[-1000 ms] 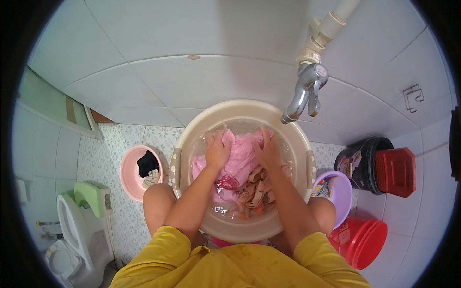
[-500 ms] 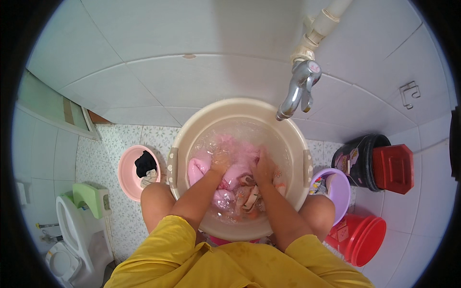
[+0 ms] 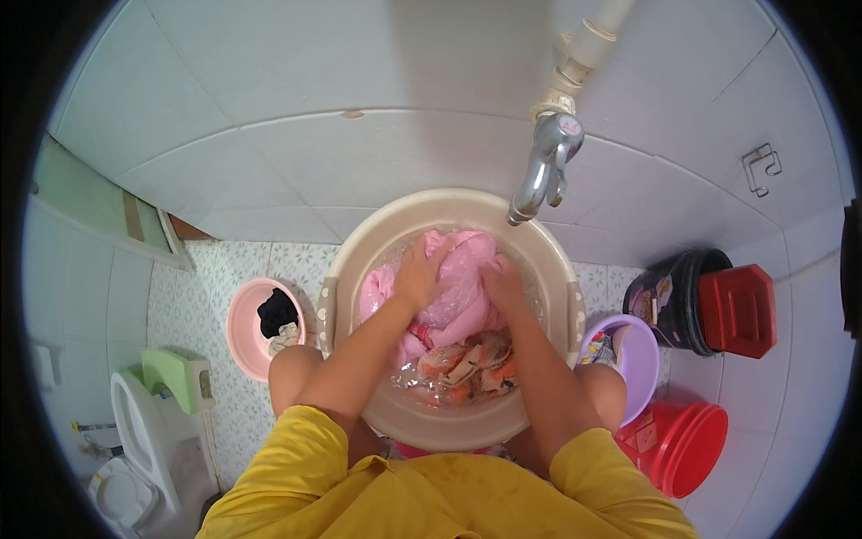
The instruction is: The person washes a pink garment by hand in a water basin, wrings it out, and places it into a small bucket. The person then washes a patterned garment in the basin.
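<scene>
1. Pink garment (image 3: 456, 287), wet and bunched, lies in the water of the beige wash basin (image 3: 359, 251), heaped toward the far side under both hands.
2. Left hand (image 3: 422, 272) presses down on the left part of the pink cloth, fingers curled and gripping a fold of it.
3. Right hand (image 3: 503, 280) sits just beside it on the right part of the same heap, fingers bent into the fabric, clenched on it.
4. Nearer the person, an orange-and-white patterned cloth (image 3: 467, 366) lies in the water between the two forearms, touching the pink garment.
5. The basin stands on the tiled floor between the person's bare knees; the person wears a yellow shirt (image 3: 449, 494).
6. A metal tap (image 3: 546, 166) on a white pipe hangs over the basin's far right rim.
7. To the left, a small pink basin (image 3: 242, 337) holds a black cloth (image 3: 276, 311).
8. To the right, a purple bowl (image 3: 642, 359) is just beside the basin, a red bucket (image 3: 687, 445) near it, and a black bucket (image 3: 669, 301) with a red lid (image 3: 738, 310) leaning against it.
9. A white toilet (image 3: 135, 449) with a green piece (image 3: 175, 377) stands at the far left.
</scene>
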